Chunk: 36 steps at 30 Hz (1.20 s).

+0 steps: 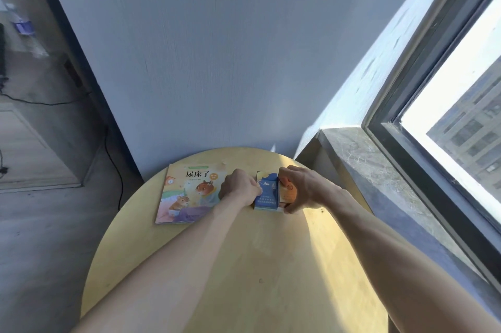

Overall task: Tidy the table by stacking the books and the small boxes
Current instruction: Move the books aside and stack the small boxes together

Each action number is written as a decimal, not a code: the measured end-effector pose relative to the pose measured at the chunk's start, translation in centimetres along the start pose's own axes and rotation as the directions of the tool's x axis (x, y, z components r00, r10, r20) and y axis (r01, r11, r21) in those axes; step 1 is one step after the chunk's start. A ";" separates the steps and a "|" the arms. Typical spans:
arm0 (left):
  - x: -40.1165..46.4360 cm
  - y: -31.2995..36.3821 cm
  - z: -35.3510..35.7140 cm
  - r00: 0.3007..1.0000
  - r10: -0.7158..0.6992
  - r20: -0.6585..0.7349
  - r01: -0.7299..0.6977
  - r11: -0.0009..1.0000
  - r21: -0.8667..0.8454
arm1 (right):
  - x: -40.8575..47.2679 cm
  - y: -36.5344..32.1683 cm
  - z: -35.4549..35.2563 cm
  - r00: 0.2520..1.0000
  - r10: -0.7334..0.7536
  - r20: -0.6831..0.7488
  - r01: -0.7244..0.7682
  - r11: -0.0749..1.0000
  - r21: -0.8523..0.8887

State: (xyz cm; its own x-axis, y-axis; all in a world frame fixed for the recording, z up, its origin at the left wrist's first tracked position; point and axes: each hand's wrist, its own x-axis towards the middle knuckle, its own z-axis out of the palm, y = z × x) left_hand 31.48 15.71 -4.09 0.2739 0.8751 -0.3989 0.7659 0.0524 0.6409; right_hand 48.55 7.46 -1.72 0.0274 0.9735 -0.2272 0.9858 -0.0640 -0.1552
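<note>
Round yellow table (244, 265) against a grey wall: your left hand (240, 186) closes on the blue box (267, 194) at twelve o'clock. Your right hand (303, 186) clamps the orange box (288, 191) beside it; the picture book (187, 194) lies at eleven.

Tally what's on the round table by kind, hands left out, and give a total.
Books: 1 visible, the picture book (any beneath it cannot be told)
Small boxes: 2, a blue box and an orange box, side by side between the left hand and right hand
Total: 3
</note>
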 end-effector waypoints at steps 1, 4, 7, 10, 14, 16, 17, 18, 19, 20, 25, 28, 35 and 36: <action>0.2 0.0 -0.1 1.000 0.001 -0.002 -0.001 1.000 -0.008 | 0.3 0.1 -0.1 1.000 -0.004 -0.001 0.004 1.000 -0.008; 0.6 -0.1 -0.1 1.000 0.015 -0.011 -0.015 1.000 -0.020 | 0.7 0.2 -0.2 1.000 -0.015 -0.006 0.015 1.000 -0.018; 0.6 0.0 -0.1 1.000 0.023 -0.020 -0.024 1.000 -0.020 | 0.9 0.3 -0.2 1.000 -0.018 -0.011 0.018 1.000 -0.020; 0.7 -0.1 0.0 0.999 0.038 -0.030 -0.039 0.999 -0.007 | 1.0 0.3 -0.1 1.000 -0.015 -0.006 0.015 1.000 -0.020; 0.8 -0.3 0.1 0.998 0.051 -0.033 -0.051 0.999 -0.001 | 1.0 0.3 -0.1 1.000 -0.011 -0.003 0.011 0.999 -0.032; 0.8 -0.3 0.1 0.998 0.053 -0.035 -0.053 0.999 -0.001 | 1.1 0.4 -0.1 1.000 -0.013 0.003 0.013 0.999 -0.035; 0.8 -0.3 0.2 0.998 0.055 -0.037 -0.055 0.998 -0.002 | 1.1 0.4 0.0 1.000 -0.015 0.004 0.015 0.999 -0.034; 0.8 -0.3 0.3 0.998 0.057 -0.040 -0.057 0.998 -0.003 | 1.1 0.4 0.0 1.000 -0.018 0.004 0.018 0.999 -0.035; 0.8 -0.3 0.3 0.997 0.058 -0.044 -0.058 0.998 -0.003 | 1.1 0.4 0.0 1.000 -0.021 0.005 0.021 0.999 -0.037; 0.8 -0.3 0.4 0.997 0.060 -0.046 -0.060 0.998 -0.001 | 1.1 0.4 0.0 1.000 -0.023 0.005 0.023 0.999 -0.039; 0.8 -0.5 0.4 0.997 0.049 -0.062 -0.049 0.999 -0.008 | 1.2 0.4 0.0 0.999 -0.032 0.004 0.032 0.999 -0.040; 0.8 -0.6 0.5 0.997 0.046 -0.067 -0.046 0.999 -0.002 | 1.3 0.6 0.1 0.999 -0.038 -0.002 0.037 0.999 -0.037; 0.7 -0.5 0.6 0.995 0.063 -0.073 -0.063 0.998 0.006 | 1.1 0.5 0.0 0.999 -0.042 0.003 0.042 0.998 -0.040; 0.6 -0.5 0.5 0.995 0.064 -0.072 -0.064 0.998 0.007 | 1.0 0.5 -0.1 0.999 -0.040 0.006 0.040 0.998 -0.039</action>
State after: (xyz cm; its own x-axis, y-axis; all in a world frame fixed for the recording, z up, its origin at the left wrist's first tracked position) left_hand 31.58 15.95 -5.00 0.2797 0.9091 -0.3086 0.7510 -0.0070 0.6602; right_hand 49.07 8.44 -1.96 -0.0133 0.9739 -0.2264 0.9918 -0.0159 -0.1264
